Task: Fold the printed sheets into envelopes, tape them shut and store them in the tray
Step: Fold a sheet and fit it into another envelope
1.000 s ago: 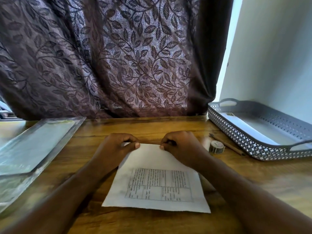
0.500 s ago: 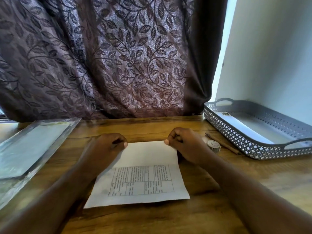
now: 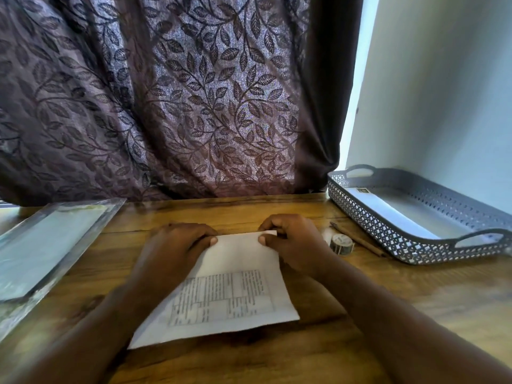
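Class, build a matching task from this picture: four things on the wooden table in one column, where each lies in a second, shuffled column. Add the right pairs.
Things
1. printed sheet
2. tape roll
3. grey tray
4. clear plastic sleeve

Places
a. far left of the table
b. by the wall on the right
c. pinched at its far edge by the left hand and right hand
d. between the right hand and the grey tray

Pairs: 1-c, 2-d, 3-b, 4-a

leaf-patterned curtain point(image 3: 194, 106), wooden table point(image 3: 415, 295), clear plastic sleeve point(image 3: 47, 245), brown stick point(image 3: 360, 241)
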The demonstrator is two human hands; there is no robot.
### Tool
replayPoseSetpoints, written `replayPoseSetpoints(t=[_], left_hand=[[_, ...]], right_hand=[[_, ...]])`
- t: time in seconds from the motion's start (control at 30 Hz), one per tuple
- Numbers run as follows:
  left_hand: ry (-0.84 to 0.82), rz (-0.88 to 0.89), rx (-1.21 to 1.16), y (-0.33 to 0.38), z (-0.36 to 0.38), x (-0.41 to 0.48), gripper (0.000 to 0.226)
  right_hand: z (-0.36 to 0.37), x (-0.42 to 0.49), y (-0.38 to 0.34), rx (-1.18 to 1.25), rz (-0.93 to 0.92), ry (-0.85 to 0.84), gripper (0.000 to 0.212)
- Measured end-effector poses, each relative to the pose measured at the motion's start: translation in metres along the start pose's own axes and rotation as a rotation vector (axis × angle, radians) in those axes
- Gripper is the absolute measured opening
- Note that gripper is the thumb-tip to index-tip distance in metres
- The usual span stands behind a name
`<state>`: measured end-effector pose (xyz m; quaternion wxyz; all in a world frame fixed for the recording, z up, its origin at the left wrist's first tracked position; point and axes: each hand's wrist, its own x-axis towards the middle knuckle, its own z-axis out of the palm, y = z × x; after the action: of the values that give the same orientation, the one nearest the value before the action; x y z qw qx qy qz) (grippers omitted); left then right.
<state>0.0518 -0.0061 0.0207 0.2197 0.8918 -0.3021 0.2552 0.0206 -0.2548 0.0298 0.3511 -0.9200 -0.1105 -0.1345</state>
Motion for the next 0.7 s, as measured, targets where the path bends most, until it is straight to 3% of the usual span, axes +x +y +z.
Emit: replayPoseSetpoints(t=[0.33, 0.4, 0.47, 0.57, 0.7], left_hand=[[-0.002, -0.481, -0.215, -0.037, -0.01, -0.002, 0.014], [0.065, -0.557, -0.375, -0.028, -0.011, -0.002, 0.017], [0.097, -0.642, -0.683, -0.015, -0.012, -0.001, 0.025], [-0.009, -0.66, -0.977, -0.006, -0.012, -0.002, 0.034], [-0.125, -0.634, -1.043, -0.016, -0.008, -0.006, 0.046]], right_hand=[[-0.008, 0.004, 0.022, 0.04, 0.103, 0.119, 0.005], [-0.007, 0.004, 0.024, 0.116, 0.152, 0.149, 0.006], [-0.007, 0.005, 0.024, 0.202, 0.185, 0.182, 0.006], [-0.008, 0.004, 0.022, 0.299, 0.212, 0.212, 0.005], [-0.01, 0.002, 0.018, 0.355, 0.213, 0.215, 0.004]])
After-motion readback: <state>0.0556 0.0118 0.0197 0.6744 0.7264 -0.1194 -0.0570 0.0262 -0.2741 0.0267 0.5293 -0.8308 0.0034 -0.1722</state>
